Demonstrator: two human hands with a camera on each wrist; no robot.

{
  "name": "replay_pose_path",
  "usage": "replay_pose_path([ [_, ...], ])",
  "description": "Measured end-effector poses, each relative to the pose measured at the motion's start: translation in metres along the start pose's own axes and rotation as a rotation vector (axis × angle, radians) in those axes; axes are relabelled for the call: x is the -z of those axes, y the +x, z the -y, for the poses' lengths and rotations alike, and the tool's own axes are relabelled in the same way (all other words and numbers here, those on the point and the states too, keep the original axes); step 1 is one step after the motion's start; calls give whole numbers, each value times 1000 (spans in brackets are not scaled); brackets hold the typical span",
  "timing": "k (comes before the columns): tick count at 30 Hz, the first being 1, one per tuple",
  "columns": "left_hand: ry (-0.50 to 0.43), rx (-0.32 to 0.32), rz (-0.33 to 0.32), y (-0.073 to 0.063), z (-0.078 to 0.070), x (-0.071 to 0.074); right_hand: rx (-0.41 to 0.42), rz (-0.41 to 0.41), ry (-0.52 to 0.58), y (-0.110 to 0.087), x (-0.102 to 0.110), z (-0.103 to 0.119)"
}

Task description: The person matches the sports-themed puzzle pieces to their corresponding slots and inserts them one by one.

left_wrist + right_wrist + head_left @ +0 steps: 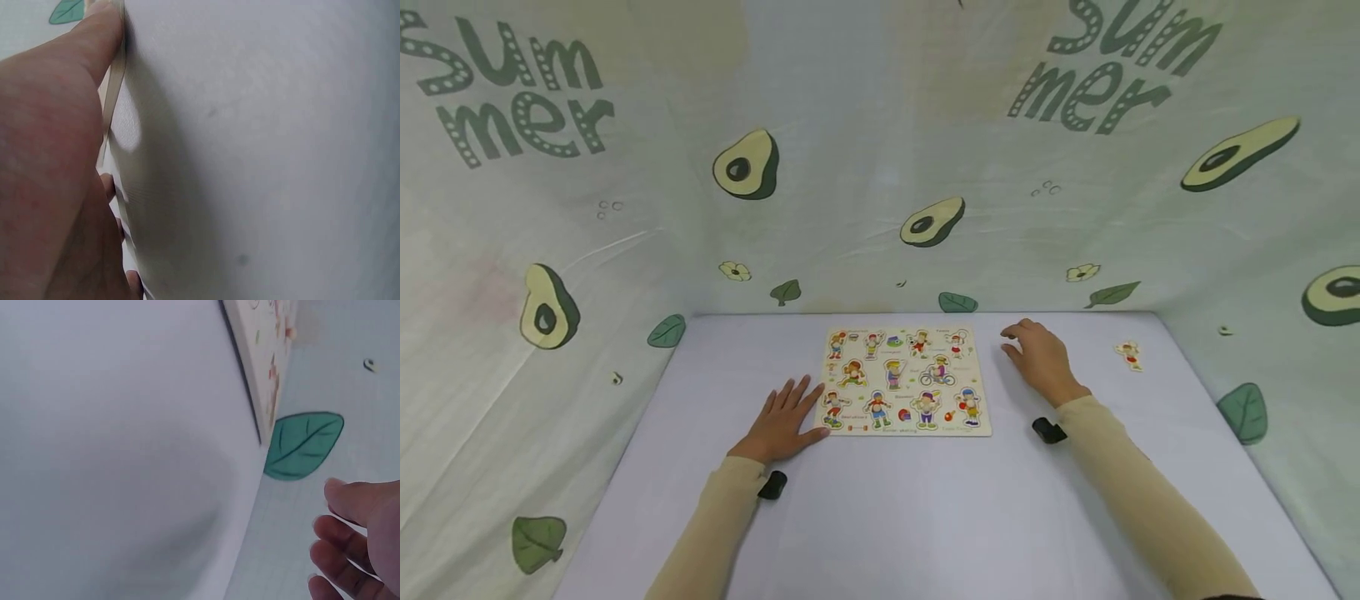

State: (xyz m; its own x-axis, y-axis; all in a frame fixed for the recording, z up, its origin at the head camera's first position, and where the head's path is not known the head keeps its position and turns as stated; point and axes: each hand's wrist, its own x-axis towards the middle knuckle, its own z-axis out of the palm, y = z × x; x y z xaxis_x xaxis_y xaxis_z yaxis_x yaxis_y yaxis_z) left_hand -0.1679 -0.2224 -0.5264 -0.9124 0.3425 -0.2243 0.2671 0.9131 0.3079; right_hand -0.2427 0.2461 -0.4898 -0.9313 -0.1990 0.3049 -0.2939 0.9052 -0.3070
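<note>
A flat wooden puzzle board (853, 429) printed with children doing sports lies on the white table. My left hand (778, 425) rests spread at its left edge, with thumb and fingertips touching the border; in the left wrist view the thumb (94, 44) lies along the board's edge. Off the board's right side, my right hand (1036, 357) hovers over the table, its fingers loosely bent and nothing between them. The right wrist view shows those bent fingers (340, 550) apart from the board's corner (265, 419). A small child-figure puzzle piece (1129, 356) lies farther right, beyond the right hand.
Behind the white table (910, 508) hangs a pale cloth (850, 108) printed with avocados, leaves and lettering, which also runs down both sides. Each wrist carries a small black camera (1048, 431). The board holds several figure pieces across its face.
</note>
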Motion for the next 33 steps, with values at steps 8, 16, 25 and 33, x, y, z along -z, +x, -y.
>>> replay_pose_path([
  [8,-2,-8,-11,0,3,-2,-24,-72,-10,-30,20,-43],
  [16,-5,18,9,-3,-4,3,-84,-81,-23,-54,33,-79],
  [25,-6,-5,-20,-2,-1,-1,-193,-38,-38,-65,47,-118],
  [33,1,19,10,1,-2,0,-254,-3,-64,-69,53,-149],
])
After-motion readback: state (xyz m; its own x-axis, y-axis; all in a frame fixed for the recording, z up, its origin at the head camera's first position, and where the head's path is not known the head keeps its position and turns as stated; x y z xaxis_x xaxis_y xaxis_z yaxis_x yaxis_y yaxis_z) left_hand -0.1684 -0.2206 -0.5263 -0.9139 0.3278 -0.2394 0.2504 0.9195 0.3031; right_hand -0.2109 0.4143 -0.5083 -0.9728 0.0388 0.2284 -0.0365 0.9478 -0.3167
